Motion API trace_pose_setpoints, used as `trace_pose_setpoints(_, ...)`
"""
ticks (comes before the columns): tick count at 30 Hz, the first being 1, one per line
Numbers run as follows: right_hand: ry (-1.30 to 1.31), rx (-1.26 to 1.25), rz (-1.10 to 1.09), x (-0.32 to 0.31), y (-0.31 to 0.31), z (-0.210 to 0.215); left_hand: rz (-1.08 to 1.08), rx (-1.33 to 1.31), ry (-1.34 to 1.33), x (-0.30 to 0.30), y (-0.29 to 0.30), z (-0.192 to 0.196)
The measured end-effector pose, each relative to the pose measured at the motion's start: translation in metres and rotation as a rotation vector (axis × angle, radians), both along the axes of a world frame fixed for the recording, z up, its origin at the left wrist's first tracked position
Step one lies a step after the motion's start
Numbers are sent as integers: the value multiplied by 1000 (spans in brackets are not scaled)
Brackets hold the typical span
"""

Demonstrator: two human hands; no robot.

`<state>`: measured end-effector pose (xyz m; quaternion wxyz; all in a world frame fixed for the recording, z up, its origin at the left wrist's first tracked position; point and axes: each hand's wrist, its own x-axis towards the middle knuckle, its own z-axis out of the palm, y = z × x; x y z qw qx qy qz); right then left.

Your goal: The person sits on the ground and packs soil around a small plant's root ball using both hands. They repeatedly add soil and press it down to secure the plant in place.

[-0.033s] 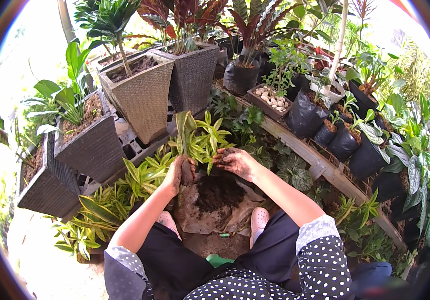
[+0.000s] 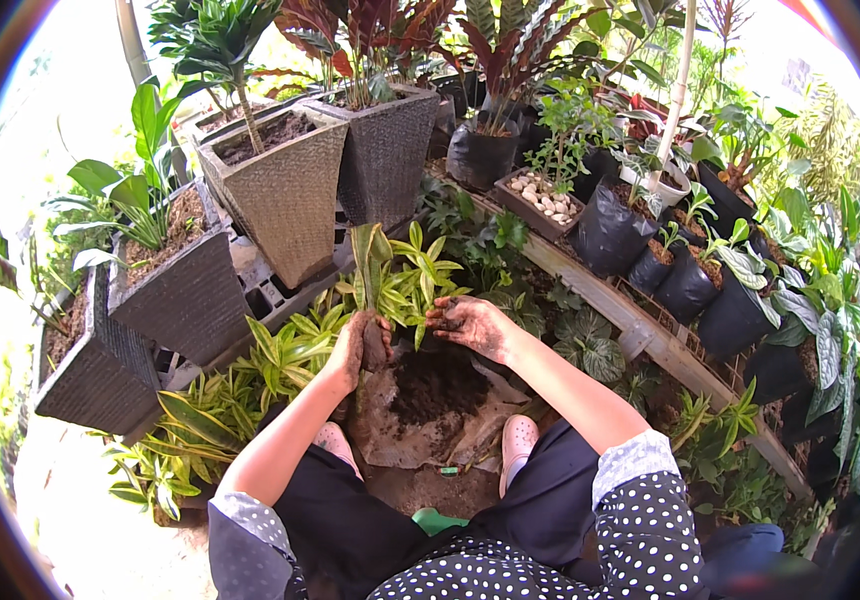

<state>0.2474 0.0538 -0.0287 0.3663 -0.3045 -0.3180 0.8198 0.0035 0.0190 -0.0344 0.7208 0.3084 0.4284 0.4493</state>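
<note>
1. Left hand (image 2: 354,348): wrapped round the lower part of a snake plant (image 2: 370,265), fingers closed, skin dark with soil.
2. Snake plant: upright, in the left hand, above the far left edge of the soil heap; broad leaves with yellowish margins. Brown mass at its base (image 2: 377,343) partly covered by the fingers; root ball or small pot, cannot tell.
3. Right hand (image 2: 472,325): just beside the snake plant, apart from it; fingers loosely curled, soil-caked. Whether it grips a little soil, cannot tell.
4. Between the feet, a heap of dark soil (image 2: 440,385) on a soiled, crumpled sheet (image 2: 382,405). Pale pink clogs (image 2: 519,445) on either side. Small green object (image 2: 450,470) near the sheet's near edge.
5. Yellow-edged foliage (image 2: 285,350) low on the left and behind the hands.
6. Far left: tapered planters, one tan (image 2: 285,195), others dark grey (image 2: 382,150), with plants growing in them.
7. Right: a long rail (image 2: 640,330) slanting past; beyond it, black grow bags (image 2: 610,238) and a square pot of white pebbles (image 2: 545,200).
</note>
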Motion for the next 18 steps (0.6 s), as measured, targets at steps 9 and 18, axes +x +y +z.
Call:
trace_pose_setpoints(9, 2, 59, -4, -3, 4, 15, 7, 3, -9, 3, 5, 7)
trace_pose_setpoints(18, -211, 158, -79, -1, 3, 12, -7, -40, -2, 12, 1, 23)
